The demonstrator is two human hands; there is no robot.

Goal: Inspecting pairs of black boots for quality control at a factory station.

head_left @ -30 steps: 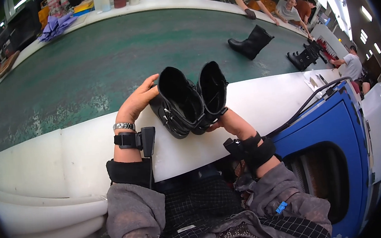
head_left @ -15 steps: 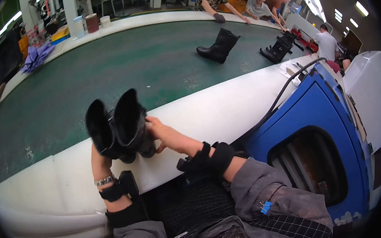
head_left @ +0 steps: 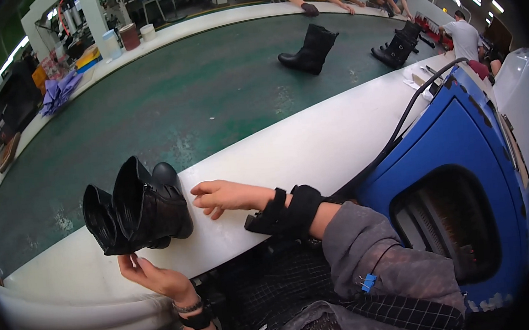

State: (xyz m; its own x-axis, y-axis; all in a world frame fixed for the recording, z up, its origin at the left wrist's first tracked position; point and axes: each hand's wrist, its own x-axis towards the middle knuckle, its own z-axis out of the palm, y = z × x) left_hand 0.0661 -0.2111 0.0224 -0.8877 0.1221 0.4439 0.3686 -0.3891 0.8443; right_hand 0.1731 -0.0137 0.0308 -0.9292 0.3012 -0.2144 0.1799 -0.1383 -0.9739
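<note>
A pair of black boots, a nearer boot and a left boot, stands side by side on the white ledge to the left, shafts gaping upward. Just below their lower edge is my left hand, its fingers stretched toward the boots; whether the fingertips touch them is hard to tell. To the right of the pair my right hand hovers over the ledge, fingers apart and holding nothing.
Beyond the ledge runs a green conveyor belt carrying a single black boot and buckled black boots. A blue machine with a black cable stands right. Several people are at the far side, near a purple cloth.
Both hands have come off the boots: my left moved down and my right moved away to the right. The boots now stand lower and further left in the picture, and the view has shifted.
</note>
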